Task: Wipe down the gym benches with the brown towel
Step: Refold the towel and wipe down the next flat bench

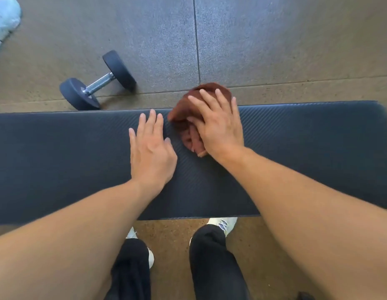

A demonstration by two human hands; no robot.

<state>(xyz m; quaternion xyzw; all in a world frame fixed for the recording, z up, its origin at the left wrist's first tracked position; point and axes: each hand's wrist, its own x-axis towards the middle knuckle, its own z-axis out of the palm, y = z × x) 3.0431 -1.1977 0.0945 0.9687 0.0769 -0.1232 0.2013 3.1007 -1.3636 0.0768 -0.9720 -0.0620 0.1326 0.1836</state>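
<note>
The brown towel (189,111) is sitting bunched up on the far edge of the bench (307,152), with part of it hanging past the edge over the floor. The right hand (218,124) is lying flat on top of it, fingers spread out and pressing down, not really gripping. The left hand (150,148) is resting just beside the towel on the bare pad, palm down with its fingers straight and slightly apart, holding nothing.

The bench pad is black with a fine diagonal ribbed texture and is running across the whole view, rounded corner at the right end. Below it, 2 legs in black pants (212,263) and white sneakers (225,224) are standing close to the near side.

The floor (274,40) is speckled grey-brown rubber tile with visible seams. 1 black dumbbell (97,81) with a metal handle is lying on it just beyond the bench, to the left. Something white (4,20) is poking in at the top-left corner, can't tell what.
</note>
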